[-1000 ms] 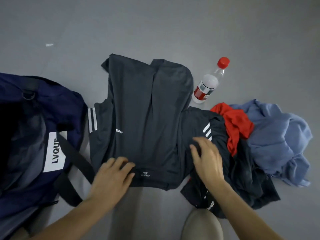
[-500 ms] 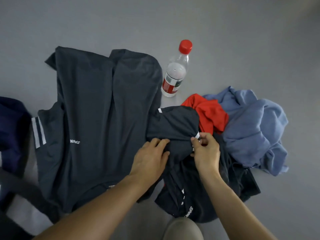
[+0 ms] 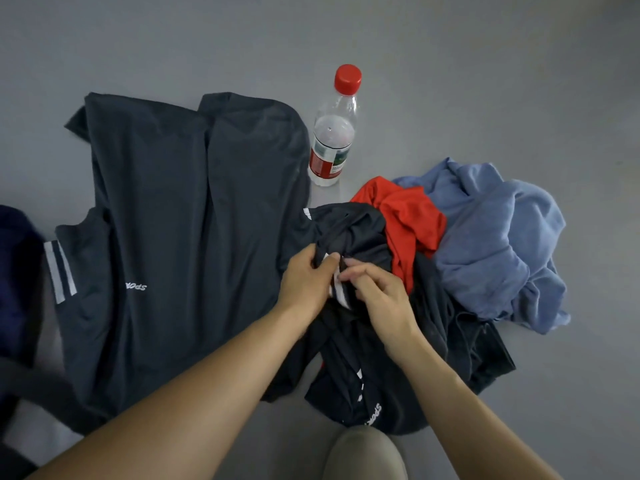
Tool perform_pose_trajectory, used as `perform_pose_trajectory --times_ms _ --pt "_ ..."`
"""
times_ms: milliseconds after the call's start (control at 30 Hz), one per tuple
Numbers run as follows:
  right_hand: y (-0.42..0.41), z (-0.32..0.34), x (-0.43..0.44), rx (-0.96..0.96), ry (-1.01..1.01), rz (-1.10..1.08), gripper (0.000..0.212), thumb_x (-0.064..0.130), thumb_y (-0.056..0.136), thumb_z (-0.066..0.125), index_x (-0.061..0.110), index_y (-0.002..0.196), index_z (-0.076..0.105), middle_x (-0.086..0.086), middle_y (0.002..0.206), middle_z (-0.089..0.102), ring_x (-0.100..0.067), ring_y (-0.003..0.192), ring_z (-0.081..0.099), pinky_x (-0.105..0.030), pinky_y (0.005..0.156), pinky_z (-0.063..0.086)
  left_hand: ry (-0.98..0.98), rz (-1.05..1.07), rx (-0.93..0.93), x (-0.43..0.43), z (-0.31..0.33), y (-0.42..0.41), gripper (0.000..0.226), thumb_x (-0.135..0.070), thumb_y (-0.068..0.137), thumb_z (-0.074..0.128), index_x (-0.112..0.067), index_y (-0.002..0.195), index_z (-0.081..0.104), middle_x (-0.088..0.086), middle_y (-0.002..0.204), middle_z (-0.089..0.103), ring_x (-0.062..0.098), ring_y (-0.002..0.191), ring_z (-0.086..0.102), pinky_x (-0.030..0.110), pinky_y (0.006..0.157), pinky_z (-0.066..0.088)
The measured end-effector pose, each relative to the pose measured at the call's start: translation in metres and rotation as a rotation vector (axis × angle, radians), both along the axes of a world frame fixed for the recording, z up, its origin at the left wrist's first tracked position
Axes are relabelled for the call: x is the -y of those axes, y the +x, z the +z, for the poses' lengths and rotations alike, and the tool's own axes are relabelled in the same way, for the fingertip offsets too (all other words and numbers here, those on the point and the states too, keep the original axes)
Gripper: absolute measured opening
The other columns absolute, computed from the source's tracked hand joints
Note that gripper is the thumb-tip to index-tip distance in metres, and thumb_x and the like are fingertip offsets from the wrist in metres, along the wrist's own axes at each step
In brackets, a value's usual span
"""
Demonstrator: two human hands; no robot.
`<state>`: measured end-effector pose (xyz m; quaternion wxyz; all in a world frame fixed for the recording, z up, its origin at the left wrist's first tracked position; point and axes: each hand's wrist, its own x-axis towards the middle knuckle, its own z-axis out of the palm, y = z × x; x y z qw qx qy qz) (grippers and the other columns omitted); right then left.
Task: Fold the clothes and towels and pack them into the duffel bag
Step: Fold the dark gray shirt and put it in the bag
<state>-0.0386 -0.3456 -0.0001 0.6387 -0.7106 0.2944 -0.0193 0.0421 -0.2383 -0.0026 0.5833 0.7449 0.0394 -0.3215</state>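
Note:
A dark grey sports shirt (image 3: 180, 237) lies spread on the floor, its right sleeve (image 3: 349, 226) bunched up over a pile of clothes. My left hand (image 3: 306, 285) and my right hand (image 3: 377, 292) both pinch that sleeve at its white stripes. Under it lie a black garment (image 3: 363, 393) with white lettering, a red garment (image 3: 412, 220) and a crumpled blue towel (image 3: 495, 244). The navy duffel bag (image 3: 17, 289) shows only as a dark edge at the far left.
A clear plastic bottle (image 3: 334, 133) with a red cap stands just beyond the shirt. My knee (image 3: 363, 455) shows at the bottom edge. Grey floor (image 3: 485, 81) surrounds everything.
My left hand left the shirt's collar and crossed to the right sleeve. Both hands now pinch the striped sleeve, lifted slightly. The view swung right, pushing the bag almost out of sight.

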Motion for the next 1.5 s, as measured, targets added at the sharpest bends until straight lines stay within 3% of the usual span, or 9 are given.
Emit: perform_pose_trajectory --times_ms 167,333,467,633,800,900,1000,1133,1500 --pt "0.017 -0.001 0.009 -0.124 0.027 -0.129 0.010 0.030 0.097 0.061 0.024 0.095 0.069 0.003 0.088 0.075 -0.014 0.080 0.071 -0.028 0.069 0.056 -0.046 -0.073 -0.062 -0.015 0.000 0.000 0.017 -0.020 0.097 0.054 -0.021 0.096 0.071 0.006 0.094 0.074 0.027 0.096 0.070 0.055 0.093 0.054" --pt "0.060 0.008 0.010 -0.461 -0.367 0.059 0.070 0.089 0.066 0.050 0.020 0.066 0.061 0.005 0.064 0.070 -0.017 0.067 0.067 -0.034 0.066 0.051 -0.082 -0.131 -0.042 -0.028 0.003 -0.007 0.021 -0.033 0.094 0.061 -0.028 0.074 0.066 0.002 0.072 0.068 0.019 0.071 0.065 0.046 0.075 0.055" --pt "0.083 0.013 -0.001 -0.459 -0.585 0.188 0.032 0.042 0.081 0.054 0.015 0.065 0.055 0.001 0.059 0.065 -0.027 0.065 0.066 -0.031 0.058 0.049 0.071 -0.106 0.029 -0.039 0.003 -0.007 0.025 -0.036 0.094 0.060 -0.026 0.071 0.060 -0.006 0.062 0.061 0.013 0.061 0.060 0.043 0.066 0.057" --pt "0.105 0.013 -0.035 -0.295 -0.382 0.097 0.029 0.029 0.092 0.054 0.008 0.075 0.064 -0.003 0.055 0.068 -0.019 0.050 0.069 -0.041 0.068 0.062 0.064 0.062 -0.186 -0.075 -0.005 -0.010 0.031 0.000 0.092 0.047 -0.023 0.091 0.067 -0.001 0.086 0.074 0.018 0.082 0.072 0.040 0.079 0.062" --pt "0.114 -0.003 -0.082 -0.242 -0.228 0.220 0.045 0.053 0.092 0.055 0.013 0.075 0.068 -0.006 0.074 0.070 -0.027 0.078 0.069 -0.044 0.081 0.057 0.031 0.144 -0.404 -0.122 -0.014 -0.026 0.038 0.003 0.096 0.047 -0.030 0.099 0.065 -0.003 0.097 0.074 0.013 0.083 0.075 0.030 0.074 0.062" --pt "0.085 -0.027 -0.099 -0.134 -0.659 0.592 0.034 0.049 0.100 0.047 0.030 0.098 0.075 0.006 0.104 0.073 -0.018 0.105 0.065 -0.034 0.094 0.049 0.089 0.137 -0.473 -0.150 -0.017 -0.036 0.018 -0.010 0.097 0.057 -0.025 0.103 0.064 -0.001 0.090 0.077 0.017 0.082 0.073 0.036 0.067 0.063" --pt "0.044 -0.054 -0.102 -0.062 -1.052 0.933 0.055 0.044 0.106 0.034 0.017 0.154 0.035 -0.006 0.162 0.027 -0.024 0.152 0.019 -0.040 0.123 0.020 0.309 0.046 -0.139 -0.191 -0.021 -0.034 0.012 -0.024 0.095 0.062 -0.032 0.086 0.061 -0.008 0.077 0.072 0.010 0.067 0.069 0.039 0.059 0.062" --pt "0.026 -0.065 -0.101 -0.213 -1.187 1.084 0.071 0.062 0.100 0.007 0.025 0.158 -0.010 0.001 0.166 -0.015 -0.019 0.152 -0.017 -0.046 0.125 0.001 0.519 0.086 0.401 -0.259 -0.017 0.001 0.013 -0.025 0.094 0.060 -0.038 0.094 0.058 -0.020 0.086 0.065 -0.002 0.080 0.063 0.021 0.071 0.052" --pt "0.220 0.020 -0.208 -0.083 -0.974 1.220 0.037 0.032 0.103 0.043 0.033 0.138 0.056 0.004 0.134 0.062 -0.023 0.124 0.056 -0.035 0.103 0.043 0.704 0.176 0.449 -0.338 -0.045 0.101 0.051 -0.018 0.100 0.055 -0.018 0.150 0.042 0.008 0.151 0.044 0.028 0.134 0.042 0.041 0.113 0.037"
